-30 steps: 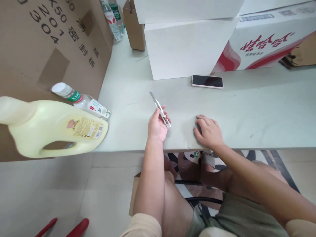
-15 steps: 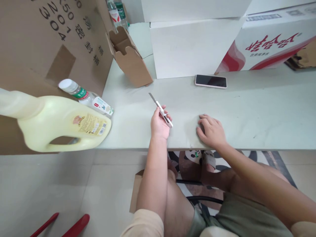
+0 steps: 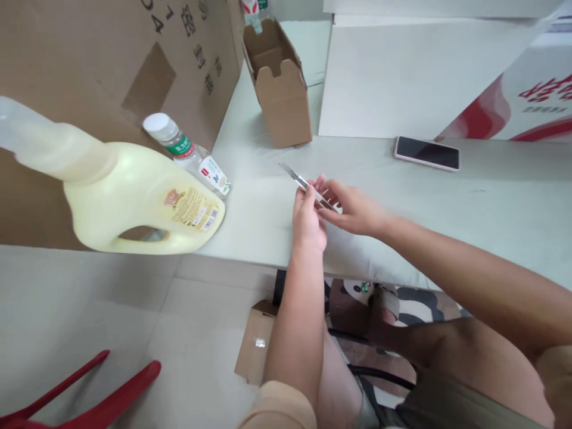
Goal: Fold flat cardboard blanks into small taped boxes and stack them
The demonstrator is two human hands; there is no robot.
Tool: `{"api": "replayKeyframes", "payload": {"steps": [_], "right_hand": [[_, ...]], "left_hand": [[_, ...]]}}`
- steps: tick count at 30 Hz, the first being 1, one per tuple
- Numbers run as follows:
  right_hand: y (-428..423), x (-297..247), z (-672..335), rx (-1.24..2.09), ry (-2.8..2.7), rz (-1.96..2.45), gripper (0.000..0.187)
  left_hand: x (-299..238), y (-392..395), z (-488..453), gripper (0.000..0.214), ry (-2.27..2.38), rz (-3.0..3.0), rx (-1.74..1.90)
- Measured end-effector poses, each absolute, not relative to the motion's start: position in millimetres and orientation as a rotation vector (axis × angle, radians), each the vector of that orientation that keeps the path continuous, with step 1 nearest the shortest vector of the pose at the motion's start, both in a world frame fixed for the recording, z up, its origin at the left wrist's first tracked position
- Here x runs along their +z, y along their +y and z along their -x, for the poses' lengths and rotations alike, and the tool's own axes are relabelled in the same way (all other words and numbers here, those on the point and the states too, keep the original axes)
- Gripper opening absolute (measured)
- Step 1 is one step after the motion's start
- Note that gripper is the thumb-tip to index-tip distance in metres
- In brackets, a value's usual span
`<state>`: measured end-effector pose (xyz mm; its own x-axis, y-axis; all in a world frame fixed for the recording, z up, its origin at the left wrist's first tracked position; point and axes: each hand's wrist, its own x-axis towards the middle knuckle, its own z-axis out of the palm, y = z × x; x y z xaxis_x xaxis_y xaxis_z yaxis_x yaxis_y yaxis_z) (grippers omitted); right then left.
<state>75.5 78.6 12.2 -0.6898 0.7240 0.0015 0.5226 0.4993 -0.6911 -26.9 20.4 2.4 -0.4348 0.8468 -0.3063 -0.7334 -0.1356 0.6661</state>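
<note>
Above the pale table (image 3: 491, 202), left hand (image 3: 308, 221) and right hand (image 3: 354, 210) seemingly both pinch the utility knife (image 3: 307, 185) between them

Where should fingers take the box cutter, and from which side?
By the handle of the box cutter, coming from the near-right end. The bare blade sticks out far-left toward the small open carton, so keep off that end. The left hand and right hand both pinch the handle.

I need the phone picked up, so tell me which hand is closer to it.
Right. The right hand pinches the knife at its handle end, the phone lying beyond it to the right. The left hand grips the knife farther left, so farther from the phone.
</note>
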Motion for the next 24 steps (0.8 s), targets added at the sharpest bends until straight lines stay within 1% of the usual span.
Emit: {"api": "replayKeyframes", "payload": {"steps": [4,5,8,10,14,15,16,18,20,24], "right_hand": [[97.4,8.3,-32.5,0.809,-2.441,1.194,0.011],[105.4,10.4,-25.3,0.766,-2.429,1.218,0.009],[132.2,32.4,-5.2,0.663,-2.373,1.316,0.023],[148.0,57.2,8.6,0.564,-2.318,1.341,0.044],[172.3,103.0,33.3,0.420,-2.342,1.348,0.070],[177.7,110.1,37.9,0.366,-2.378,1.385,0.073],[182.7,115.1,41.7,0.315,-2.418,1.427,0.073],[190.2,120.6,46.4,0.259,-2.472,1.485,0.066],[192.1,122.1,46.3,0.268,-2.484,1.506,0.057],[177.1,117.7,21.8,0.313,-2.410,1.437,0.049]], "left_hand": [[0.7,16.7,36.5,0.011,0.978,-0.223,1.781],[1.2,15.1,38.7,0.014,1.003,-0.210,1.766],[4.2,10.4,43.4,0.020,1.055,-0.146,1.739],[6.1,8.4,45.2,0.021,1.053,-0.121,1.725],[5.7,7.9,47.3,0.021,1.037,-0.103,1.695],[4.8,8.0,47.7,0.021,1.031,-0.109,1.694],[4.0,8.0,48.0,0.022,1.025,-0.118,1.695],[2.8,7.6,48.2,0.023,1.016,-0.141,1.701],[2.9,7.1,48.1,0.024,1.013,-0.152,1.704],[4.1,6.2,50.3,0.019,1.093,-0.099,1.751]]}}
